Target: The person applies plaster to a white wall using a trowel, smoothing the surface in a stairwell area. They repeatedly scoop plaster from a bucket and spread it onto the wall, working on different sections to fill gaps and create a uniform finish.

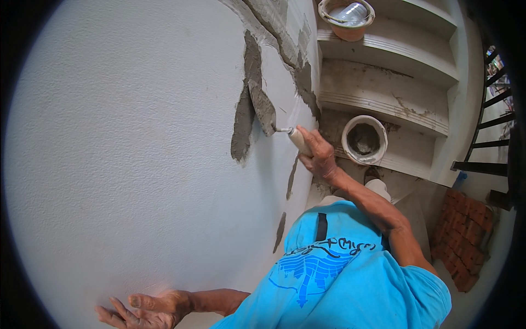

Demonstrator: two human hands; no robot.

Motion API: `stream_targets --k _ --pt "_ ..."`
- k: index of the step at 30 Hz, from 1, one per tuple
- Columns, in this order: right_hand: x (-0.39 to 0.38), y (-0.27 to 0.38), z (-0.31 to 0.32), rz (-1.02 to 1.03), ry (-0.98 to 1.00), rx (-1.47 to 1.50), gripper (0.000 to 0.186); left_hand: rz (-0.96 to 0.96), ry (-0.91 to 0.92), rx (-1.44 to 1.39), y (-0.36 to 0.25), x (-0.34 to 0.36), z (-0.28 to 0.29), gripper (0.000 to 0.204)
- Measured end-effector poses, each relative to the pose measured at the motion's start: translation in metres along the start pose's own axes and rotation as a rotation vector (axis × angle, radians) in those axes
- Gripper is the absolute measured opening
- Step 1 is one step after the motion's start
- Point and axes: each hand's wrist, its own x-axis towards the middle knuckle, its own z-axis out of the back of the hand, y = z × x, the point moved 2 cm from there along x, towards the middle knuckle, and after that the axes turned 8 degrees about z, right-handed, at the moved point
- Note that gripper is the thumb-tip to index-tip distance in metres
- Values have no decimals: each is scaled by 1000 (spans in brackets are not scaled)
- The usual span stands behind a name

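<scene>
The right hand (pixel 318 152) is gripping a pointed, pale-handled metal trowel (pixel 264 111), its blade looking crusted with grey mortar and angling up-left of the knuckles, by a long, ragged, dark-grey mortar patch (pixel 241 125) on the textured white wall (pixel 137 142); the left hand (pixel 159 308) is spreading open, empty.

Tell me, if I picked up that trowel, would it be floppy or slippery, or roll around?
The trowel probably feels stiff, with its flat blade on a metal neck. Grey smears might make the blade slippery. The rounded handle could roll, but that wide blade likely stops it.
</scene>
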Motion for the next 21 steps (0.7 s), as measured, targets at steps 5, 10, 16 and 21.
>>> stream_targets --k 5,10,16,21 --pt "-33 18 -20 10 52 42 91 38 -7 21 -8 1 -2 11" --pt "-47 16 -4 33 88 92 85 66 -20 0 -9 -3 -2 10" --pt "-4 5 1 -2 -42 52 79 32 -8 53 -8 -2 -1 9" --pt "-8 4 -15 48 13 40 82 49 -20 1 -9 1 -3 7"
